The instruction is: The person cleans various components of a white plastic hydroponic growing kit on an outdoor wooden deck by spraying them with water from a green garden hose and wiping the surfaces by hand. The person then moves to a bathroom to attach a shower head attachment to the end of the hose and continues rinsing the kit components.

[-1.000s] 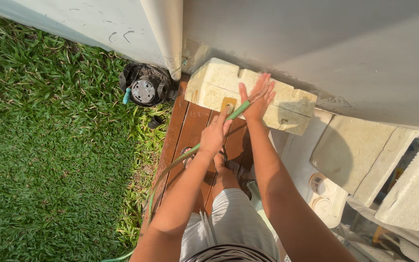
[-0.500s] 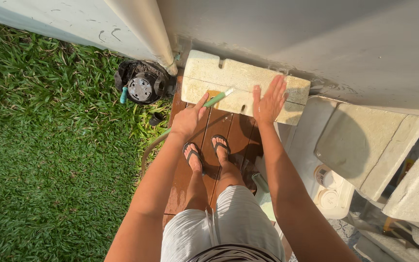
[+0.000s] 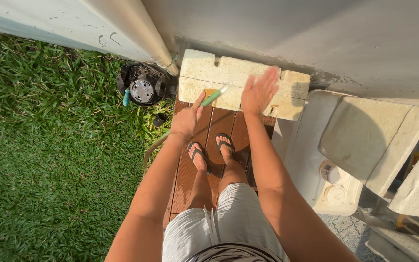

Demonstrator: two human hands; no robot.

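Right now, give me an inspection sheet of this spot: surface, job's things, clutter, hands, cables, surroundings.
Surface: wet brown wooden deck underfoot.
Job's things: pale foam block leaning at the wall; green hose aimed at it.
Clutter: white foam lid and more foam pieces on the right.
Hands: left hand grips the hose; right hand flat on the block.
Cables: nothing seen.
Surroundings: grass, white drainpipe, round black fitting, grey wall.
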